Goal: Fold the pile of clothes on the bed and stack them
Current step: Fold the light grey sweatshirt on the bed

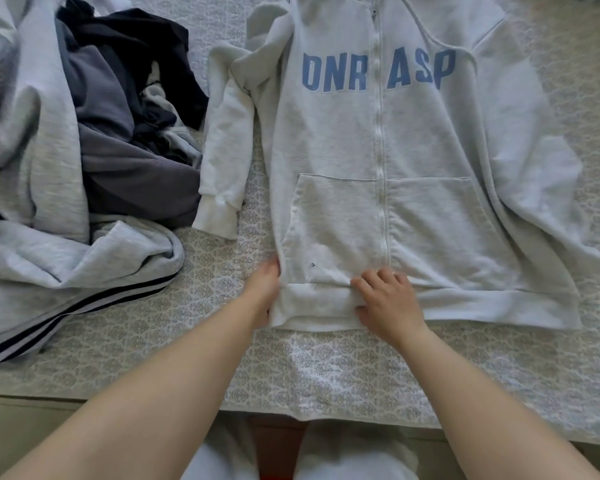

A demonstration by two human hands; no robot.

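Patterned bedspread covers the bed in front of me, pale with a small repeating motif. Spread flat on it, front up and zipped, lies a light grey hoodie with blue letters across the chest and a pouch pocket low on the front. One sleeve is folded down along the hoodie's side, its cuff lying on the bedspread; the other sleeve spreads out toward the far edge.

My left hand grips the corner of the hoodie's hem, fingers tucked under the cloth where I cannot see them, thumb at the edge. My right hand holds the hem band near the zip, fingers curled on top and thumb beneath, pinching the fabric.

Beside the hoodie, just off the folded sleeve, sits the pile of clothes: dark grey and black pieces heaped on pale grey garments, one with dark stripes running along it.
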